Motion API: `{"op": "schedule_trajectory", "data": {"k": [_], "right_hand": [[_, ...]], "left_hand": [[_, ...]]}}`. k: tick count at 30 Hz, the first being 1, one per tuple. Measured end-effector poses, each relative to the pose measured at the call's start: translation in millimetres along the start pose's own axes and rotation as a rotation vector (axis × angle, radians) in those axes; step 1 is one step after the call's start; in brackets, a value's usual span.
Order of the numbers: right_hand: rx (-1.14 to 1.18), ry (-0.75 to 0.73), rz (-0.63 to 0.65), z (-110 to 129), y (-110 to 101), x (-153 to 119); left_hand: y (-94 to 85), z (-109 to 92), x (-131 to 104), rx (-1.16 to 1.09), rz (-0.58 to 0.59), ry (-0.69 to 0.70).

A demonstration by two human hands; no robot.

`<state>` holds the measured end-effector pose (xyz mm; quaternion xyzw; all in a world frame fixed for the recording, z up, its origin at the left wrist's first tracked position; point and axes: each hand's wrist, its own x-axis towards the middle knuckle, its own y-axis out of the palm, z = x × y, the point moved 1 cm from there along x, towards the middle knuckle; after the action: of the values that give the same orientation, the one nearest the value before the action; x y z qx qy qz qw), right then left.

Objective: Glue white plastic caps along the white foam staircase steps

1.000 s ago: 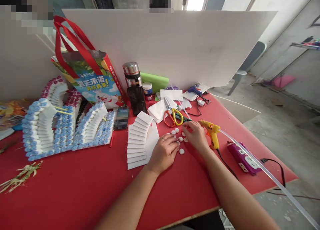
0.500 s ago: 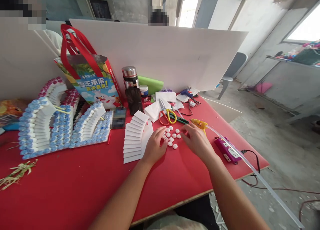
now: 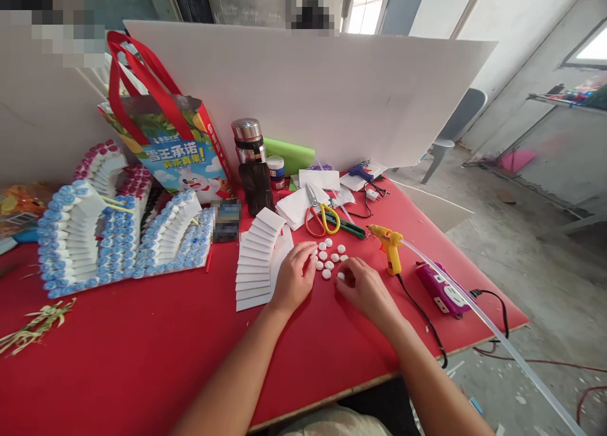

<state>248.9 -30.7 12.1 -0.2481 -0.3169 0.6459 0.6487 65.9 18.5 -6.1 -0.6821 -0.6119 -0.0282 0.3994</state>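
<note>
Several small white round pieces [image 3: 329,265] lie in a loose cluster on the red table. My left hand [image 3: 293,277] rests at the cluster's left side, thumb and fingers slightly apart, with its fingertips by the outermost pieces. On the near right side, my right hand [image 3: 364,285] has its fingers curled down, and one white piece shows at its thumb and fingertips. Left of my left hand is a fan of overlapping white strips [image 3: 258,259] on a white sheet. Scissors [image 3: 322,213] with one red and one yellow handle lie beyond the pieces.
A yellow glue gun [image 3: 391,243] with a long clear stick stands right of my hands, near a purple power strip [image 3: 443,287]. Blue and white built pieces [image 3: 114,240], a shopping bag [image 3: 183,151] and a flask [image 3: 249,145] stand left and behind. A white board [image 3: 303,95] backs the table.
My right hand has moved closer and down, away from the glue gun, onto the nearest white piece. My left hand stays by the cluster. The view has shifted slightly.
</note>
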Motion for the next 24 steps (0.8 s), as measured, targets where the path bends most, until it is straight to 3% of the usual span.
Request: {"op": "schedule_trajectory", "data": {"k": [5,8,15,24], "right_hand": [[0.298,-0.037,-0.062,-16.2,0.6,0.4],[0.362,-0.071,-0.065,-19.3,3.1,-0.1],[-0.015,-0.235,-0.089,-10.5,3.7,0.0],[-0.046,-0.23,-0.17,-17.3,9.6,-2.3]], "left_hand": [[0.2,-0.7,0.7,-0.041,0.009,-0.02],[0.1,-0.4,0.7,-0.047,0.014,-0.034],[1.5,-0.2,0.4,-0.062,0.024,-0.05],[1.9,1.1,0.0,-0.044,0.022,-0.051]]}}
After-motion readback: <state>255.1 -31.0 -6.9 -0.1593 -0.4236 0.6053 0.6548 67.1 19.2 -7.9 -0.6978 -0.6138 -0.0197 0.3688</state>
